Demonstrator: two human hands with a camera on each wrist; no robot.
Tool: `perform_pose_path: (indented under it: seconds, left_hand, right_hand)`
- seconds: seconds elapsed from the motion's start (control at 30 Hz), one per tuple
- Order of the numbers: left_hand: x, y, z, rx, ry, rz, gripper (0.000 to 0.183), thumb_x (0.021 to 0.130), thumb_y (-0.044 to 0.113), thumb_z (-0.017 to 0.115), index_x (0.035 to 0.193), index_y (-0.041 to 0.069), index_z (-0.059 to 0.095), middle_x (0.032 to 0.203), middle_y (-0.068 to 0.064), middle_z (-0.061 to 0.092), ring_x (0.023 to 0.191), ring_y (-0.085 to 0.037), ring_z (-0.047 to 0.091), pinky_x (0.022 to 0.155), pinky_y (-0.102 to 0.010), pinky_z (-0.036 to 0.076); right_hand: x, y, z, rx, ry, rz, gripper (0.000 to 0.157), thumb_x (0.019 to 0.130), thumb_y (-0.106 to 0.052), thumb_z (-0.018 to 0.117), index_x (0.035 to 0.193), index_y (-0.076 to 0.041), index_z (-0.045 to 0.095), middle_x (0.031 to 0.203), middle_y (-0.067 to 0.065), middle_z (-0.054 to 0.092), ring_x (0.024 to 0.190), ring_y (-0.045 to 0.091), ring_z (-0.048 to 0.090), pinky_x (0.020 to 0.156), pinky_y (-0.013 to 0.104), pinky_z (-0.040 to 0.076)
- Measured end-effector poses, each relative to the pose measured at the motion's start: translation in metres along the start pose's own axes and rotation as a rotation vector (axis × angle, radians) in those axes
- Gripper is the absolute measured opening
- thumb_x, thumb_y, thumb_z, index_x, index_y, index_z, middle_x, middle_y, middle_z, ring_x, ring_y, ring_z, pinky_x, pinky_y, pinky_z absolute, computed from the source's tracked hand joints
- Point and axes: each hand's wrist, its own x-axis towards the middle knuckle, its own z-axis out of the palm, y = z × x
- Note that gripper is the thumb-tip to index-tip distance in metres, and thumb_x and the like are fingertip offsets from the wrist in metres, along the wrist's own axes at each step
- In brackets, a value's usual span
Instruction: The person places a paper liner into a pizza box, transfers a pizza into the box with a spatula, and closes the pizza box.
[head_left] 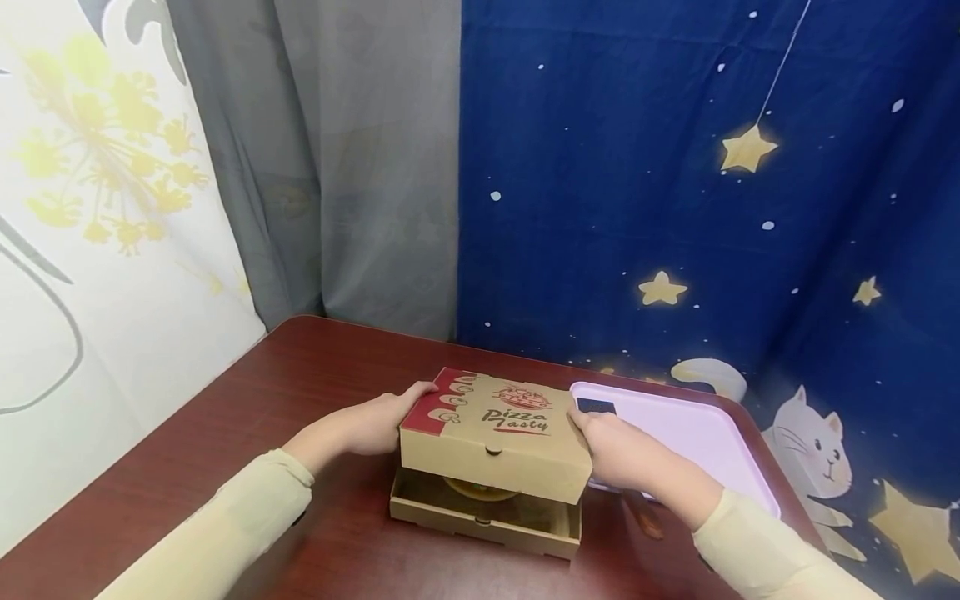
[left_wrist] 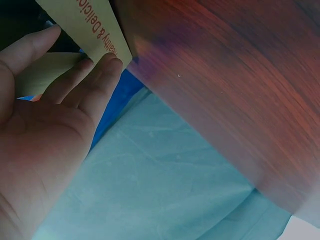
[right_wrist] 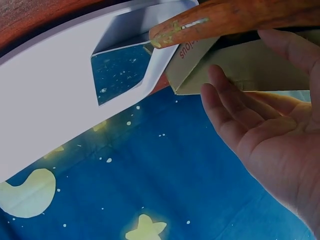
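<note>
A cardboard pizza box stands partly raised open on the table in the head view, its printed lid (head_left: 498, 450) tilted above the base (head_left: 525, 537). My left hand (head_left: 375, 421) holds the lid's left side, thumb near the top edge; the left wrist view shows the fingers (left_wrist: 102, 80) against printed cardboard. On the other side, my right hand (head_left: 618, 446) holds the lid's right edge. Through the front gap shows part of a round yellowish pizza-like item (head_left: 480, 490); the lid hides most of it.
A pale lilac tray (head_left: 697, 433) lies right of the box. On it is a flat, reflective rectangular plate (right_wrist: 122, 72). A wooden handle (right_wrist: 225, 25) sits close by; whether they join is hidden. Curtains (head_left: 390, 167) hang behind the reddish-brown table (head_left: 315, 367).
</note>
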Motion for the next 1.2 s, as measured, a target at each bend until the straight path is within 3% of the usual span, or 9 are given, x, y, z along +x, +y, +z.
perform_pose_path:
  seconds: [0.17, 0.27, 0.43, 0.53, 0.7, 1.0, 1.13, 1.2]
  left_hand:
    - [0.0, -0.001, 0.0, -0.011, -0.008, -0.004, 0.079, 0.097, 0.022, 0.077, 0.16, 0.01, 0.031, 0.139, -0.013, 0.069, 0.115, -0.023, 0.072, 0.104, -0.046, 0.057]
    - [0.0, -0.001, 0.0, -0.025, -0.021, -0.039, 0.077, 0.096, 0.026, 0.078, 0.159, 0.013, 0.035, 0.138, -0.011, 0.069, 0.118, -0.023, 0.071, 0.106, -0.047, 0.056]
    - [-0.002, -0.001, -0.001, -0.042, -0.044, -0.088, 0.075, 0.097, 0.037, 0.077, 0.159, 0.017, 0.04, 0.139, -0.008, 0.07, 0.125, -0.022, 0.07, 0.11, -0.048, 0.054]
    - [-0.003, 0.001, -0.001, -0.035, -0.05, -0.104, 0.075, 0.097, 0.039, 0.076, 0.16, 0.017, 0.041, 0.14, -0.008, 0.07, 0.127, -0.023, 0.069, 0.111, -0.049, 0.054]
    - [-0.004, 0.005, 0.0, -0.026, -0.059, -0.133, 0.07, 0.1, 0.029, 0.073, 0.161, 0.013, 0.044, 0.143, -0.01, 0.069, 0.129, -0.023, 0.068, 0.113, -0.049, 0.054]
    - [-0.004, 0.013, 0.0, 0.023, -0.064, -0.119, 0.055, 0.106, 0.017, 0.06, 0.159, 0.008, 0.049, 0.146, -0.013, 0.067, 0.133, -0.025, 0.066, 0.115, -0.05, 0.052]
    - [-0.004, 0.017, 0.001, 0.018, -0.07, -0.125, 0.056, 0.105, 0.016, 0.06, 0.159, 0.005, 0.048, 0.147, -0.015, 0.066, 0.134, -0.026, 0.066, 0.116, -0.05, 0.052]
    - [-0.005, 0.018, 0.002, 0.01, -0.071, -0.131, 0.057, 0.105, 0.015, 0.06, 0.16, 0.005, 0.047, 0.149, -0.016, 0.065, 0.136, -0.027, 0.064, 0.117, -0.051, 0.051]
  right_hand:
    - [0.0, -0.001, 0.002, 0.016, -0.011, 0.028, 0.071, 0.091, -0.029, 0.082, 0.143, 0.012, 0.056, 0.118, 0.025, 0.076, 0.107, 0.035, 0.078, 0.093, 0.051, 0.064]
    - [0.0, -0.002, 0.002, 0.034, -0.025, 0.037, 0.068, 0.091, -0.021, 0.08, 0.144, 0.014, 0.055, 0.118, 0.026, 0.076, 0.105, 0.034, 0.077, 0.092, 0.05, 0.064]
    - [0.0, -0.002, 0.006, 0.027, -0.011, -0.021, 0.049, 0.09, -0.005, 0.072, 0.135, 0.013, 0.06, 0.103, 0.021, 0.077, 0.098, 0.032, 0.078, 0.087, 0.049, 0.064]
    - [-0.001, -0.002, 0.006, 0.027, -0.007, -0.047, 0.048, 0.09, 0.0, 0.068, 0.135, 0.015, 0.06, 0.104, 0.024, 0.077, 0.098, 0.033, 0.079, 0.086, 0.049, 0.065]
    - [-0.002, -0.005, 0.007, 0.039, -0.035, -0.033, 0.051, 0.091, 0.006, 0.059, 0.14, 0.018, 0.056, 0.115, 0.031, 0.075, 0.1, 0.033, 0.077, 0.083, 0.047, 0.064]
    - [-0.003, -0.013, 0.004, 0.124, -0.134, 0.049, 0.047, 0.095, 0.009, 0.048, 0.141, 0.012, 0.058, 0.121, 0.026, 0.074, 0.103, 0.026, 0.073, 0.083, 0.046, 0.059]
    - [-0.003, -0.018, 0.003, 0.147, -0.157, 0.072, 0.04, 0.093, 0.011, 0.047, 0.13, 0.007, 0.063, 0.095, 0.015, 0.072, 0.084, 0.021, 0.067, 0.072, 0.043, 0.056]
    - [-0.005, -0.021, 0.003, 0.147, -0.158, 0.085, 0.04, 0.092, 0.011, 0.048, 0.129, 0.007, 0.063, 0.097, 0.017, 0.074, 0.088, 0.024, 0.07, 0.077, 0.045, 0.059]
